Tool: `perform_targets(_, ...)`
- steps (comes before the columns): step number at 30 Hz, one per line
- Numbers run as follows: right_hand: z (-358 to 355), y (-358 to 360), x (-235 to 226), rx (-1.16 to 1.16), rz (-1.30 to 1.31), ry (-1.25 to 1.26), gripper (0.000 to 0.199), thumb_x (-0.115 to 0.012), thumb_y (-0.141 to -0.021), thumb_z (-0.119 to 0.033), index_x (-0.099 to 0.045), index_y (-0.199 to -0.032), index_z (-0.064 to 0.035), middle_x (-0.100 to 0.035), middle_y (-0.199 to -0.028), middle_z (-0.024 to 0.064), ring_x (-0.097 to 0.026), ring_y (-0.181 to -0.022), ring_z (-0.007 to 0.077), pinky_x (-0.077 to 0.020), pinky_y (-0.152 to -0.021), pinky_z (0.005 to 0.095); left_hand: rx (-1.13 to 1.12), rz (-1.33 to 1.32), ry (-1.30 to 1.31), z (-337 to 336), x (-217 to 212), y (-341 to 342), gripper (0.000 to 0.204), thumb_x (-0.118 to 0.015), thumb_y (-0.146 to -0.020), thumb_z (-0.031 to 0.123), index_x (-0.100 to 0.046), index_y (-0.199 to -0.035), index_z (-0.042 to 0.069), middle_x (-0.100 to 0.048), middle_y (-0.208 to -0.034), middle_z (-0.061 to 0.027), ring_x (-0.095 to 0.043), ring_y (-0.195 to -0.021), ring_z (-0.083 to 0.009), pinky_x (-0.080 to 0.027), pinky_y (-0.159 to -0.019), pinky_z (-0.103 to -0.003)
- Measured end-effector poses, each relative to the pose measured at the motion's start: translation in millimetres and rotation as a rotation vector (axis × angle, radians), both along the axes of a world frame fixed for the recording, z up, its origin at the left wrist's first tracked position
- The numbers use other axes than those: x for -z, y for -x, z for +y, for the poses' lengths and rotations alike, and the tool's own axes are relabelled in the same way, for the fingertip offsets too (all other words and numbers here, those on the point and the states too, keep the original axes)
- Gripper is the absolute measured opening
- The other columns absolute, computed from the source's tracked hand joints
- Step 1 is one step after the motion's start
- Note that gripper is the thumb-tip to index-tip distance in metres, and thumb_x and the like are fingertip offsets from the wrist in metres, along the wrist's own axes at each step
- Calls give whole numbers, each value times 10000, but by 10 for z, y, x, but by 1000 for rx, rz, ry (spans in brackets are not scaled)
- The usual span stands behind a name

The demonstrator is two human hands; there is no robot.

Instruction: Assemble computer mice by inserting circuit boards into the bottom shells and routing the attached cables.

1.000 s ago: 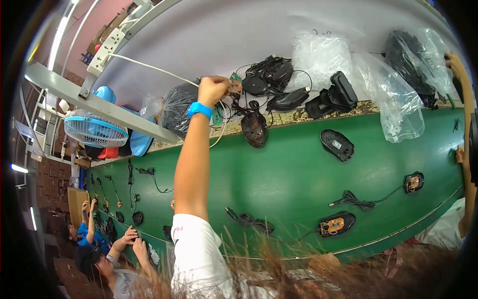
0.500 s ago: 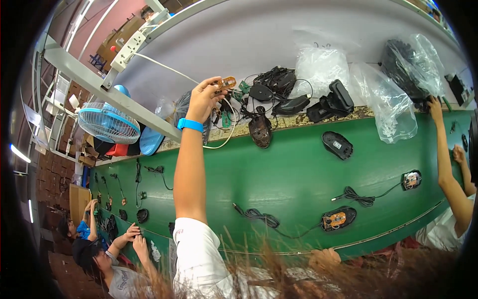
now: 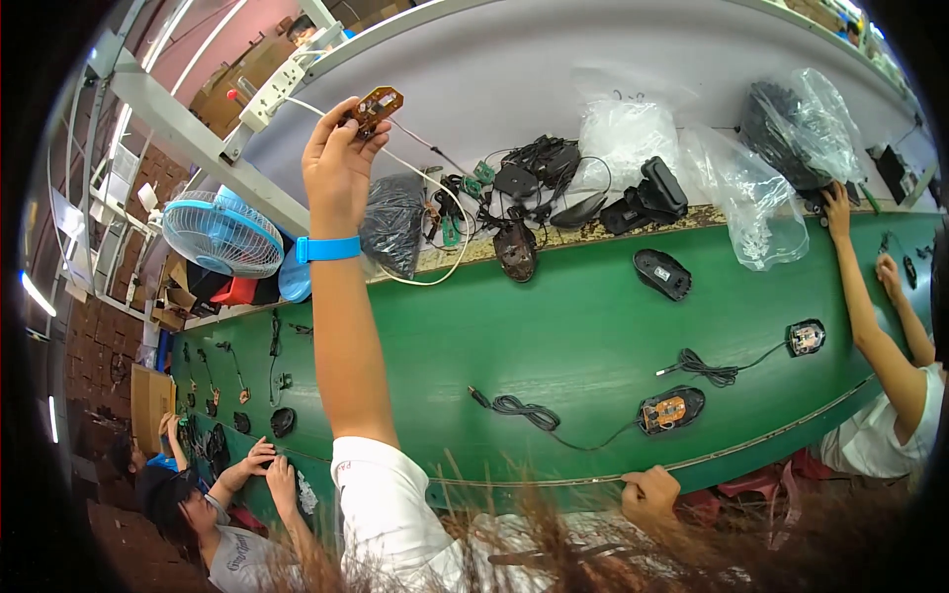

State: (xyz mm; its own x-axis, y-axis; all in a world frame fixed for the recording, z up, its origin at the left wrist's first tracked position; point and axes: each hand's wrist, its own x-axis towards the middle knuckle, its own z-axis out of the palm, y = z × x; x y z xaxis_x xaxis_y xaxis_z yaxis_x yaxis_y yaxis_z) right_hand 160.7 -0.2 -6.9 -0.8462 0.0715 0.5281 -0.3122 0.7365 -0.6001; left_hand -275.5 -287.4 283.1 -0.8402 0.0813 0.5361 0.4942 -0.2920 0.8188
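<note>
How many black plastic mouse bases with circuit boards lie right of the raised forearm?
2, both on the green surface: the nearer mouse base and the farther-right mouse base. Others may be hidden.

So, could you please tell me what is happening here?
The person's left hand holds up a brown circuit board, while the right hand rests at the near edge of the green work surface. An opened mouse with its cable lies on it. At right, a co-worker's hand is near a plastic bag.
</note>
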Motion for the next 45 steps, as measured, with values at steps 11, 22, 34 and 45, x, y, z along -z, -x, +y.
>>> perform_targets(11, -410, 2394, -1410, -242, 4, 179, 641, -788, -844, -244, -559, -1418, -72, -644, -913, 100, -659, -821, 295, -539, -717, 385, 128, -70, 185, 419, -70, -1327, 358, -520, -1020, 50, -560, -1348, -89, -670, -1189, -216, -729, -984, -317, -614, -856, -373)
perform_targets(22, -658, 2696, -1187, -372, 101, 307, 178, -717, -929, -162, -709, -911, 16, -642, -895, 106, -589, -689, 231, -491, -643, 345, 384, -289, 45, 101, 259, -1894, 417, -494, -1041, 91, -503, -1408, -108, -661, -1266, -244, -724, -1066, -339, -628, -905, -361)
perform_targets(34, -105, 2387, -1743, -647, -83, 620, 571, -791, -876, -268, -615, -1373, -52, -676, -998, 28, -612, -857, 144, -512, -807, 295, 332, -213, 254, 490, 518, -1810, 433, -554, -1000, 16, -512, -1418, -91, -664, -1264, -222, -730, -1027, -291, -624, -878, -343)
perform_targets(45, 710, 2447, -1378, -483, -360, 735, 441, -700, -955, -155, -605, -1356, 3, -707, -1090, 80, -666, -956, 143, -546, -871, 309, 433, -401, 156, 1239, 1205, -1537, 365, -557, -994, 5, -565, -1352, -64, -678, -1223, -178, -729, -978, -256, -618, -858, -340)
